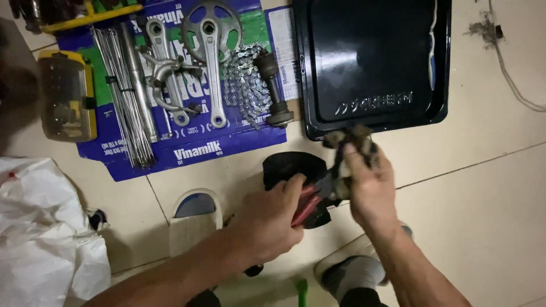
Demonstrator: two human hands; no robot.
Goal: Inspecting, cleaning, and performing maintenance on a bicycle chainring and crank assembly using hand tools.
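Observation:
My left hand (267, 219) grips the red handles of a pair of pliers (310, 202) low in the middle of the view. My right hand (367, 185) holds a dirty, dark-stained rag (350, 142) bunched around the pliers' metal head. Under both hands a black cloth or pad (290, 167) lies on the tiled floor.
A black metal tray (443, 85) sits at the top right. Top left, a flattened blue carton (193, 153) carries bicycle parts: a crank with chainring (213, 51), a chain (244, 85), an axle (273, 85), spokes (128, 102). A yellow bit case (65, 96), white sack (40, 227) and slippers (193, 219) lie nearby.

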